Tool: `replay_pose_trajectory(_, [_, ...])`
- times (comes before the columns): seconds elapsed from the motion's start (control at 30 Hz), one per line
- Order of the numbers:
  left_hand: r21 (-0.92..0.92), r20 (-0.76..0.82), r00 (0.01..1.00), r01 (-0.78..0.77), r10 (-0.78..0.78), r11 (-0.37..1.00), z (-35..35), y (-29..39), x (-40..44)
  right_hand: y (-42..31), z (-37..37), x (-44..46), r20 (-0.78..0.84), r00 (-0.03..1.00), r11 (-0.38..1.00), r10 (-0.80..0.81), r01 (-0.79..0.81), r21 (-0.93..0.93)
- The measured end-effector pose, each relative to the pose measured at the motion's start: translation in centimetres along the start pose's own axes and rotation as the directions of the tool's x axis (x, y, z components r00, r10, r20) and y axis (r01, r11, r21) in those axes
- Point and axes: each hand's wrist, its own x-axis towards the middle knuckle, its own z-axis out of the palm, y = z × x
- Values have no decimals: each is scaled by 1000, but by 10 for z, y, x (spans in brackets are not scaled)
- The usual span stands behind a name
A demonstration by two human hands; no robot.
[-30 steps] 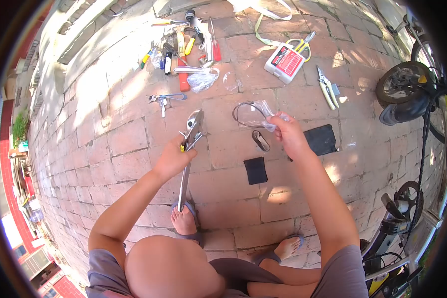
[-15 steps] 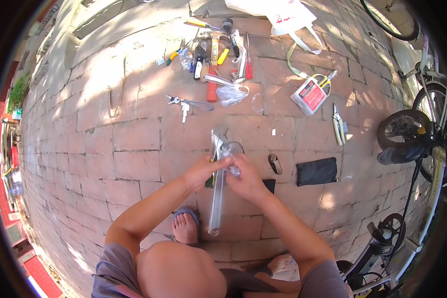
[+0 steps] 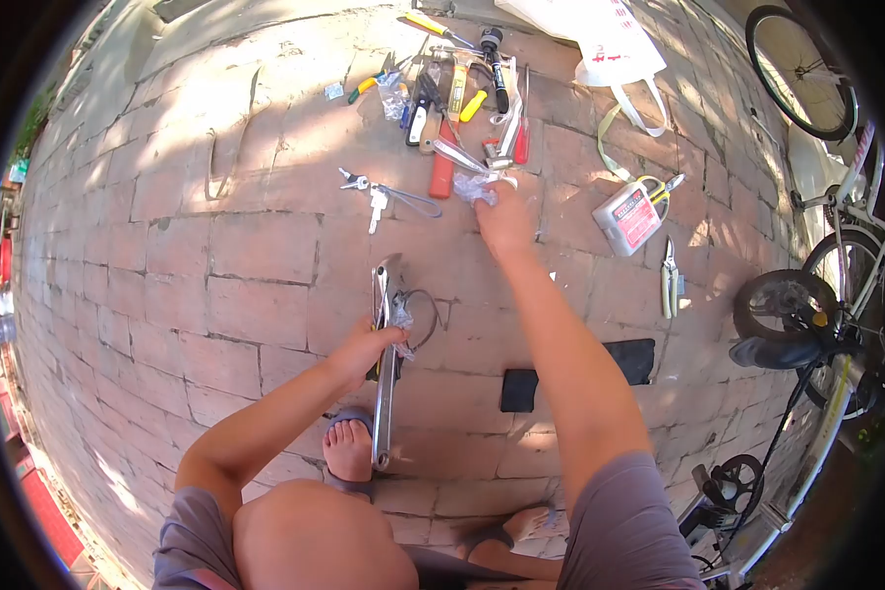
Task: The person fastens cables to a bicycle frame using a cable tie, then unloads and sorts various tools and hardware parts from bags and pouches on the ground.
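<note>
My left hand point(image 3: 359, 356) is closed round a long silver metal tool point(image 3: 384, 413), together with a clear plastic bag point(image 3: 401, 317) and a dark thin loop point(image 3: 433, 320). The tool points down toward my foot. Farther forward, my right hand point(image 3: 506, 218) has its fingers closed on a crumpled clear plastic bag point(image 3: 475, 187) at the near edge of the tool pile. Beside that bag lie a red-handled tool point(image 3: 442, 174) and a silver hammer-like head point(image 3: 499, 157). A bunch of keys point(image 3: 376, 197) on a blue-grey strap lies to the left.
A red-labelled case point(image 3: 627, 218) and pruning shears point(image 3: 670, 280) lie on the right. Behind them is a white bag point(image 3: 615, 44). Two black pouches, one nearer point(image 3: 518, 390) and one farther point(image 3: 631, 361), lie past my right forearm. Bicycles point(image 3: 787, 305) line the right edge.
The dark loop and its plastic bag passed from my right hand to my left. My right hand then moved forward to the tool pile and closed on the crumpled bag.
</note>
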Motion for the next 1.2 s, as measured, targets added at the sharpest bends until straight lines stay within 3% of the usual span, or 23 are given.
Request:
replay_pose_trajectory(0.07, [43,-9,999,43,-42,998,-1,13,-12,17,0,3,41,993,956,109,-117,269])
replay_pose_trajectory(0.1, [66,-10,997,72,-71,995,-1,18,-20,18,-12,-8,182,972,795,147,-225,563])
replay_pose_trajectory(0.17, [88,-5,996,84,-83,993,1,19,-21,14,-51,-39,422,903,224,84,-429,875])
replay_pose_trajectory(0.27, [61,-3,998,57,-57,996,6,19,-19,33,-65,-64,542,839,-187,-52,-541,820])
replay_pose_trajectory(0.37, [106,11,999,52,-54,993,11,17,-16,26,-77,-87,533,802,-404,-270,-597,694])
replay_pose_trajectory(0.47, [126,41,996,78,-84,989,19,21,-20,23,-83,-106,521,814,-489,-256,-574,657])
replay_pose_trajectory(0.57, [140,51,995,73,-81,987,27,20,-23,21,-91,-119,451,814,-505,-365,-581,639])
replay_pose_trajectory(0.77, [186,55,998,25,-36,982,36,10,-23,7,-112,-145,403,832,-537,-381,-554,636])
replay_pose_trajectory(0.87, [179,56,998,29,-40,983,40,7,-24,10,-118,-154,369,857,-466,-361,-508,724])
replay_pose_trajectory(0.97, [198,54,997,41,-53,979,44,5,-25,11,-124,-162,393,881,-280,-262,-459,843])
replay_pose_trajectory(1.07, [207,67,997,35,-50,978,48,5,-26,11,-125,-168,380,899,-186,-218,-420,888])
replay_pose_trajectory(1.2, [222,85,996,17,-37,975,51,3,-25,13,-127,-174,363,921,-258,-140,-388,885])
